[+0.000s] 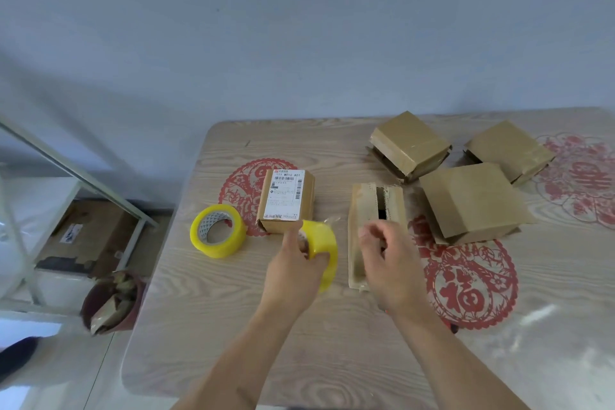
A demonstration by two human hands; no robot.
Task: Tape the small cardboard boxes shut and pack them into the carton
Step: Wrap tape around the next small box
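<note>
A yellow tape roll point(321, 251) is held upright above the wooden table point(206, 326) by the left hand point(294, 271), thumb raised beside it. The right hand point(387, 255) is curled over a narrow open box point(372, 206), its fingers pinched together; what is pinched cannot be told. A second tape roll point(217, 230) lies flat to the left, near a labelled box point(285, 199). Three larger boxes point(472, 201) are grouped at the far right. Red paper-cut decorations point(471, 289) are seen under the table's clear cover.

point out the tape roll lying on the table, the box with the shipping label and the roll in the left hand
tape roll on the table point(218, 232), head view, yellow outer band
labelled box point(286, 198), head view, white label
held tape roll point(322, 248), head view, yellow outer face
</note>
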